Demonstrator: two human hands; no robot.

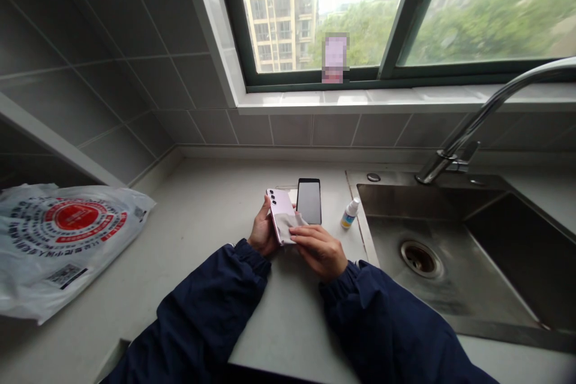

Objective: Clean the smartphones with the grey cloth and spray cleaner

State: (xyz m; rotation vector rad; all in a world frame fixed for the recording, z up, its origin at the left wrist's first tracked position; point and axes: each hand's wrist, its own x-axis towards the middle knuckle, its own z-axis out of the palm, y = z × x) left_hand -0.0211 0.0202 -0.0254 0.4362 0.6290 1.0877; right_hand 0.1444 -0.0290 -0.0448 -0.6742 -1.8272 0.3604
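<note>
My left hand (263,229) is wrapped round the side of a pale pink smartphone (281,202), held above the counter with its camera side facing me. A light grey cloth (286,225) lies over the phone's lower back. My right hand (321,247) presses this cloth against the phone, its fingers closed together on it. Just behind, a second phone (309,201) with a black frame and a pale grey screen lies flat on the counter. To the right of my hands a small white spray bottle (350,214) with a blue and yellow label stands upright.
A steel sink (387,234) with a curved faucet (477,114) takes up the right side. At the left a white plastic bag (40,276) with red and black print rests on the pale counter (193,204). A tiled wall and a window (360,12) are behind.
</note>
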